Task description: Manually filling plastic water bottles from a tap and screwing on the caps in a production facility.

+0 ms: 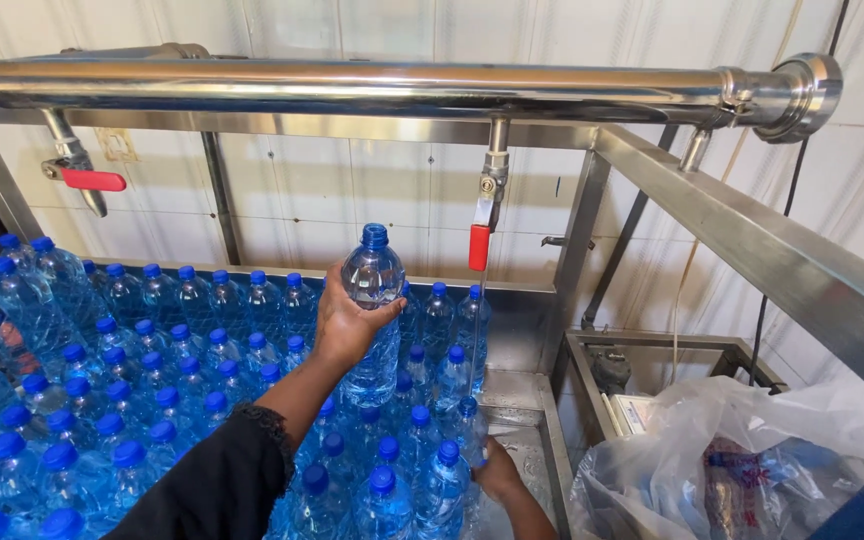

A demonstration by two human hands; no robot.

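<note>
**Bottle held upright in left hand, above the packed tray**

Bottle (373, 300), clear plastic with a blue cap, is gripped in the left hand (345, 325) and raised clear of the other bottles. Its long axis runs vertically, cap up, base down. The hand wraps the lower mid-body from the left and behind, fingers closed around it and thumb lying across the front. The black sleeve (222, 480) reaches in from the lower left, so the bottle lies up and ahead of the forearm.

The right hand (500, 472) sits low, near the right edge of the tray (542, 400), among the nearest bottles and directly under a thin stream of water falling from the red-handled tap (480, 240). It appears to touch or steady a bottle there, but the fingers are partly hidden and its grip cannot be told.

The left hand is the one on the raised bottle; the right is well apart from it, lower and to the right.

Capped bottles (132, 400) stand upright, tightly packed, filling the steel tray to the left. A steel pipe (352, 90) runs horizontally overhead. A clear plastic bag (752, 460) lies to the right, outside the tray.
</note>
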